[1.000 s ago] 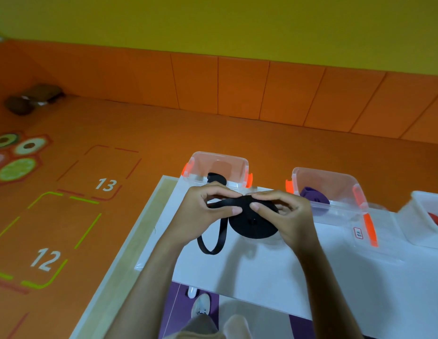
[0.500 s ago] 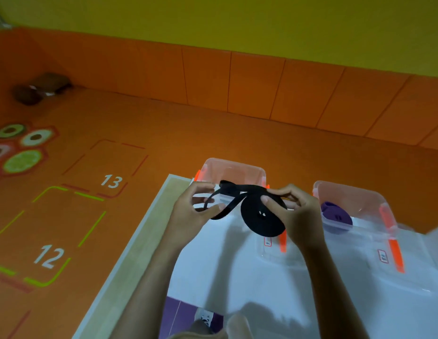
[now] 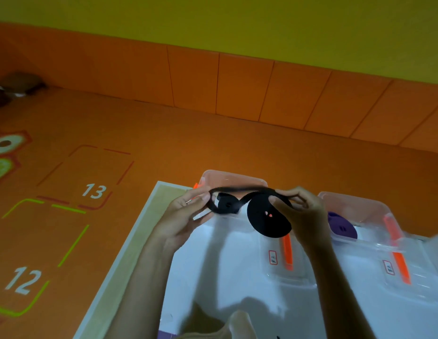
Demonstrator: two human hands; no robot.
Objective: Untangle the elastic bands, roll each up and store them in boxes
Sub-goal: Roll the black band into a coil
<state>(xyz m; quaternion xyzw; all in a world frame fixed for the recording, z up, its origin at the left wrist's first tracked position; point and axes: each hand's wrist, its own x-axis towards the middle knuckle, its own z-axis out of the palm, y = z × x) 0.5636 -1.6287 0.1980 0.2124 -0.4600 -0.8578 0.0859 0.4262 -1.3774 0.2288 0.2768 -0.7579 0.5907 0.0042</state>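
My right hand [image 3: 303, 214] pinches a large black roll of elastic band [image 3: 268, 217], held above the white table. Its loose tail [image 3: 237, 190] loops left to my left hand [image 3: 186, 214], which grips the strap between thumb and fingers. Behind the tail a clear plastic box [image 3: 233, 178] holds a smaller black roll [image 3: 226, 205]. A second clear box [image 3: 360, 204] to the right holds a purple roll [image 3: 341, 225].
The white table [image 3: 232, 272] has a pale wooden left edge. Clear lids with orange clips [image 3: 287, 253] and labels lie in front of the boxes. Orange floor with numbered squares 12 and 13 [image 3: 94, 190] lies to the left, an orange and yellow wall behind.
Both hands have lifted the black roll up and toward the left box. The hanging tail has been taken up into a short loop between my hands. The camera tilted up.
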